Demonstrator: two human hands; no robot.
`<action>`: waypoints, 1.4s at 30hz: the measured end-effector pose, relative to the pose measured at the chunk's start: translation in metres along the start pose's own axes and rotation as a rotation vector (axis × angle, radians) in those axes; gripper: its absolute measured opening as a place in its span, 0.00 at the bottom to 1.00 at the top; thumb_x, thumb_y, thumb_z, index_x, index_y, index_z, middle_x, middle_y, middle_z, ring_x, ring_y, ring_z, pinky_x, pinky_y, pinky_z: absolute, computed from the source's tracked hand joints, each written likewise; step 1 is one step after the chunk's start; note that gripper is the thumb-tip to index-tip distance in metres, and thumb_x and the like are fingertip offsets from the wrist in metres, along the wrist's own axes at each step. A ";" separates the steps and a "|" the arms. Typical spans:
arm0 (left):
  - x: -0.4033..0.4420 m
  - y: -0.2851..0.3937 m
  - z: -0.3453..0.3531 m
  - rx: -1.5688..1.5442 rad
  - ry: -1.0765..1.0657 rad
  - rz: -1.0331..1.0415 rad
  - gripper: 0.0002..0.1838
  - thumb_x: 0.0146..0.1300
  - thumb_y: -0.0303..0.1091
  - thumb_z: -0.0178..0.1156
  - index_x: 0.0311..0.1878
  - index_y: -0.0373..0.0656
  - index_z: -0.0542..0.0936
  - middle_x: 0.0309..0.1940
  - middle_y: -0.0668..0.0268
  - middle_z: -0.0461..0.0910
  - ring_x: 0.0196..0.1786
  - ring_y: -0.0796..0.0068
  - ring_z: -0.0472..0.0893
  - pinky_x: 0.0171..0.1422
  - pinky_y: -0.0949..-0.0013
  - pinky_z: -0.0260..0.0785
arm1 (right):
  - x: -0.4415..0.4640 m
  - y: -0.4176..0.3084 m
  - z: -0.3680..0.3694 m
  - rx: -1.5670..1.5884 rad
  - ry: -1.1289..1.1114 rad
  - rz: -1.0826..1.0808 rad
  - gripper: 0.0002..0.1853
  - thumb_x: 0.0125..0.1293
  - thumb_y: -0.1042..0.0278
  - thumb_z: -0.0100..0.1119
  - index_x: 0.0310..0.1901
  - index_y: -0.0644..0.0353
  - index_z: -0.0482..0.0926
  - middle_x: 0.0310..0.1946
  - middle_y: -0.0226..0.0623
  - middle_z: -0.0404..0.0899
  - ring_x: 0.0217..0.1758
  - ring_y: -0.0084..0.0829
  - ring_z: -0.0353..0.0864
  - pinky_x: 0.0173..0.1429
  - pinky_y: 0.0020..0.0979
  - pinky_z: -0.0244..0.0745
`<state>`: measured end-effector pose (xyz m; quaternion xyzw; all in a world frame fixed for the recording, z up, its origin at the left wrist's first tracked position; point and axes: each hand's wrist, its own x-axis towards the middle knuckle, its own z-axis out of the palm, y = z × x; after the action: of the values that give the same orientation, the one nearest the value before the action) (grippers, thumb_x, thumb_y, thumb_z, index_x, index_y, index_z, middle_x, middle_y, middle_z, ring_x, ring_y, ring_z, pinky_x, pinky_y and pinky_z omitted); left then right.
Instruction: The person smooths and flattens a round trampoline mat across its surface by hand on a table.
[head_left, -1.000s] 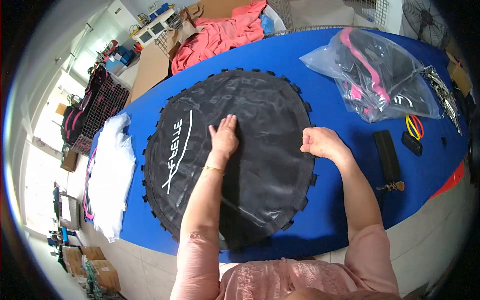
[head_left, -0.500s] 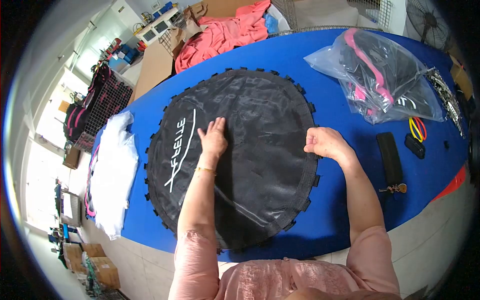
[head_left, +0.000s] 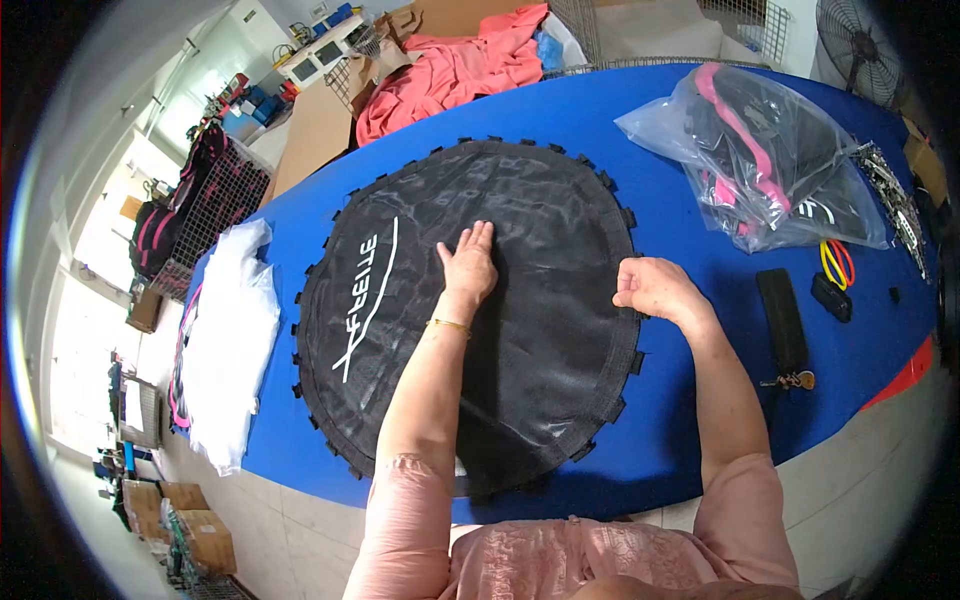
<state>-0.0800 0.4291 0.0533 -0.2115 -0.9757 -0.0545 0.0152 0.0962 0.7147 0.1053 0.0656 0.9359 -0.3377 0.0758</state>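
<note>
A round black trampoline mat (head_left: 540, 380) lies flat on the blue table (head_left: 550, 110). Short tabs run around its rim, and white lettering with a long stroke is printed on its left part. My left hand (head_left: 470, 266) rests palm down on the mat near its middle, fingers stretched out. At the mat's right edge, my right hand (head_left: 655, 288) is closed with the fingertips pressed together over the rim. The fingers hide the bit of edge they pinch.
A clear plastic bag (head_left: 750, 160) with black and pink contents lies at the back right. Near it are yellow and red bands (head_left: 838, 264), a black strap (head_left: 781, 320) and a pile of metal parts (head_left: 893, 205). White plastic wrapping (head_left: 235, 340) lies at the left.
My left hand has slid to the right and slightly away from me across the mat. My right hand stays at the mat's right edge. The whole view has shifted slightly.
</note>
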 end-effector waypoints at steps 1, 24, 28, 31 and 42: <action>-0.002 0.006 -0.001 0.011 0.003 0.053 0.37 0.68 0.24 0.49 0.82 0.49 0.62 0.84 0.66 0.60 0.84 0.62 0.60 0.84 0.26 0.41 | 0.000 0.000 0.000 0.003 -0.003 0.003 0.12 0.58 0.63 0.77 0.35 0.58 0.82 0.33 0.37 0.86 0.39 0.37 0.86 0.46 0.39 0.79; -0.120 0.017 -0.034 0.043 -0.096 0.275 0.44 0.60 0.20 0.55 0.82 0.50 0.62 0.83 0.66 0.61 0.84 0.61 0.61 0.84 0.28 0.42 | 0.002 -0.002 -0.001 -0.009 -0.029 0.021 0.12 0.58 0.62 0.77 0.35 0.56 0.83 0.33 0.34 0.86 0.40 0.36 0.86 0.46 0.39 0.78; -0.132 0.034 -0.030 0.086 -0.055 0.382 0.43 0.61 0.21 0.55 0.82 0.49 0.62 0.83 0.66 0.62 0.83 0.59 0.63 0.84 0.28 0.44 | 0.002 0.001 -0.001 -0.007 -0.020 0.004 0.12 0.58 0.62 0.77 0.35 0.56 0.83 0.33 0.34 0.86 0.41 0.35 0.86 0.47 0.39 0.78; -0.124 0.025 -0.036 0.101 -0.054 0.304 0.43 0.60 0.21 0.56 0.82 0.50 0.62 0.82 0.66 0.62 0.83 0.58 0.63 0.83 0.27 0.44 | 0.002 0.002 -0.001 0.005 -0.032 0.016 0.12 0.58 0.61 0.77 0.35 0.55 0.83 0.34 0.34 0.86 0.42 0.36 0.86 0.47 0.39 0.78; -0.087 0.065 -0.005 0.049 0.050 0.384 0.41 0.61 0.24 0.58 0.81 0.48 0.64 0.82 0.65 0.63 0.82 0.61 0.65 0.83 0.29 0.47 | 0.004 0.002 0.001 -0.013 -0.016 -0.004 0.11 0.58 0.59 0.76 0.34 0.54 0.83 0.33 0.37 0.87 0.41 0.41 0.88 0.48 0.43 0.79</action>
<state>0.0262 0.4516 0.0599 -0.3918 -0.9179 -0.0322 0.0547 0.0927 0.7161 0.1022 0.0607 0.9376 -0.3322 0.0831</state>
